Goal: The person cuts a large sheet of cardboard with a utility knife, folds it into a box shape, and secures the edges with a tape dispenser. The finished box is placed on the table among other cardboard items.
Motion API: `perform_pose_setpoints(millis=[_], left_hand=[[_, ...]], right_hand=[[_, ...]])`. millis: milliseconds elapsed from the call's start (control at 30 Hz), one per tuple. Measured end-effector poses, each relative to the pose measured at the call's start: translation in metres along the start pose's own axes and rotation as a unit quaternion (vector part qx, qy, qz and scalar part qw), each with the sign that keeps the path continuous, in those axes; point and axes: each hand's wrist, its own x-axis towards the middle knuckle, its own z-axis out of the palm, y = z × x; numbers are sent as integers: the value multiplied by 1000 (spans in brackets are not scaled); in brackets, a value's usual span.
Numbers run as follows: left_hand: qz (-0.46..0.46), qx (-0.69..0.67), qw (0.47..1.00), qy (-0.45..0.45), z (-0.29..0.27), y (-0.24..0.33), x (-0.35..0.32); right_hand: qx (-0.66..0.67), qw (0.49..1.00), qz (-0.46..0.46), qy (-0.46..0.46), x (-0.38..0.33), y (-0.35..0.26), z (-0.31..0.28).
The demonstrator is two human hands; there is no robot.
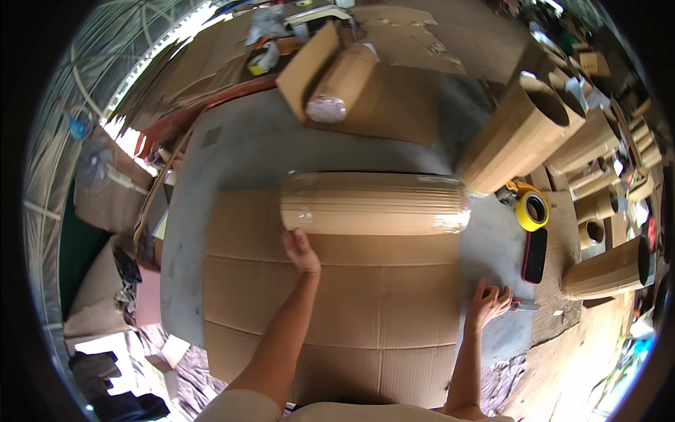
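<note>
A cardboard roll (373, 204), closed with clear tape near its ends, lies crosswise on the far part of a flat, creased cardboard sheet (337, 302). My left hand (302, 253) is at the roll's near left edge, its fingertips against or just short of it. Those fingers are loosely bent and slightly apart, with nothing seen in them. To the right, past the sheet's edge, my right hand (489, 304) is closed around a small cutter knife (524, 306) with red on its handle. Its tip points right, over the grey table (492, 246).
Right of the roll are yellow tape (532, 211) and a phone (534, 256). Tall cardboard tubes (517, 133) stand at the far right, with several more beyond. Another roll (341, 84) lies on folded cardboard at the back. A fan (95, 165) is at left.
</note>
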Motion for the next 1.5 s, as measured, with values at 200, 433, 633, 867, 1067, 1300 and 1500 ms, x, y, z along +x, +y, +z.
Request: perform_pose_setpoints(millis=[200,433,633,867,1067,1300,1500], left_hand=[[-76,-69,991,-88,-12,14,3],[27,189,954,-229,-91,6,84],[190,399,832,-336,-94,-34,177],[90,467,695,-539,-36,-24,229],[28,472,674,-568,-16,-22,237],[-46,398,742,-538,-23,-30,228],[-85,394,725,-558,-20,-12,237]], right_hand=[[195,979,10,-60,-44,2,-23],[-141,974,155,-87,-80,73,-44],[10,994,83,64,-125,48,-68],[382,880,115,-260,-211,-206,-134],[241,918,-8,-315,-241,-236,-128],[356,740,217,-528,-212,-260,-142],[477,648,258,-535,-192,-343,-143]])
